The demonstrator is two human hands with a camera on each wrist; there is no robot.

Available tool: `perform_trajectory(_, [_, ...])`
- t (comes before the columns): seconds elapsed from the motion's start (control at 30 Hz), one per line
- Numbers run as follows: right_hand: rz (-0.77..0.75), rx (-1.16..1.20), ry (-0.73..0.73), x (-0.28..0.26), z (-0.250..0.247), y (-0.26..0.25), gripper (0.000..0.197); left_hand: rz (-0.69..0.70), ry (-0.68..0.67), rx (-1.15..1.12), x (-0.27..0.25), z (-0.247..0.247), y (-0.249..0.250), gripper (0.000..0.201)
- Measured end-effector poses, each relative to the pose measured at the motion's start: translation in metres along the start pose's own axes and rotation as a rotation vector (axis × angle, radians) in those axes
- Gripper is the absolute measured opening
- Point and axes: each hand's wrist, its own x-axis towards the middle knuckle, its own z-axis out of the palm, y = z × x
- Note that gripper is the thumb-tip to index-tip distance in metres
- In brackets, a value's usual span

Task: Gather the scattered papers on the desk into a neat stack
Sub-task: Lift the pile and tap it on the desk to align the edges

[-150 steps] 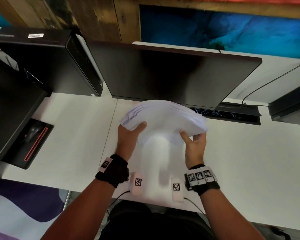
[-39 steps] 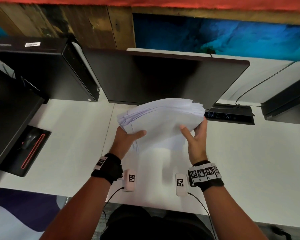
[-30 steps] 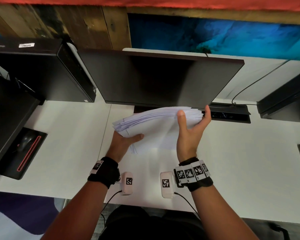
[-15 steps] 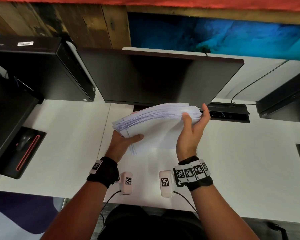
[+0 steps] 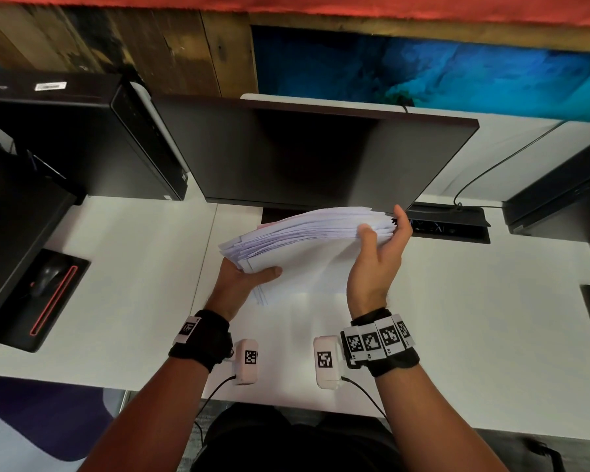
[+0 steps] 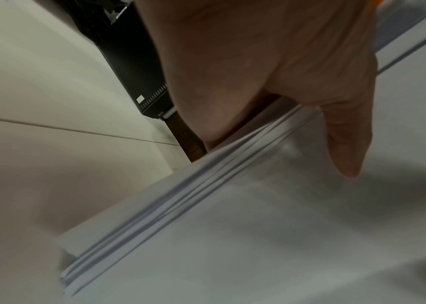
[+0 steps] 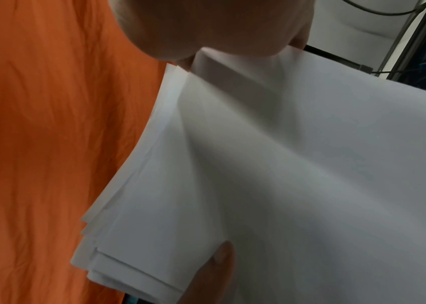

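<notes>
Paper sheaf [image 5: 297, 247] held tilted above the tabletop [image 5: 474, 301], left hand [image 5: 242, 277] gripping one corner, right hand [image 5: 378, 253] clasping the far edge (sheets fanned, unaligned): loosen either grip and loose sheets likely slide out.

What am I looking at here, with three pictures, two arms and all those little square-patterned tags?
No robot: a person wears three cameras. The wide picture comes from the head, looking down at a white desk. The other two come from cameras strapped to the wrists, looking along each hand. The patterned tags sit on the wristbands. The left hand and right hand hold a sheaf of white papers at opposite ends, lifted on edge above the desk, its edges still uneven. Behind stands a dark monitor, with a computer case to its left and a mouse on a pad.
</notes>
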Motion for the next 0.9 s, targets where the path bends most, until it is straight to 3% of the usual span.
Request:
perform_trajectory(0.1, [0.006,0.018,0.007,-0.0001,-0.0007,-0.0011,0.055,-0.004,-0.007,0.002,-0.0006,-0.0001,-0.0003,0.078])
perform_trajectory(0.23, [0.004,-0.043,0.013,0.0001,0.001,-0.0042,0.067,-0.01,-0.016,0.014,-0.0013,-0.0005,-0.0003,0.076])
perform_trajectory(0.43, [0.006,-0.053,0.042,0.0019,0.0004,-0.0019,0.047,-0.021,-0.021,-0.004,-0.0017,-0.0009,-0.001,0.063])
perform_trajectory(0.77, [0.026,-0.091,0.044,0.0028,0.0014,-0.0075,0.068,-0.042,-0.037,0.021,-0.0023,-0.0006,-0.0016,0.061])
perform_trajectory(0.9, [0.008,-0.081,0.057,0.0045,0.0013,-0.0042,0.049,-0.044,-0.043,0.027,-0.0024,-0.0004,-0.0014,0.058])
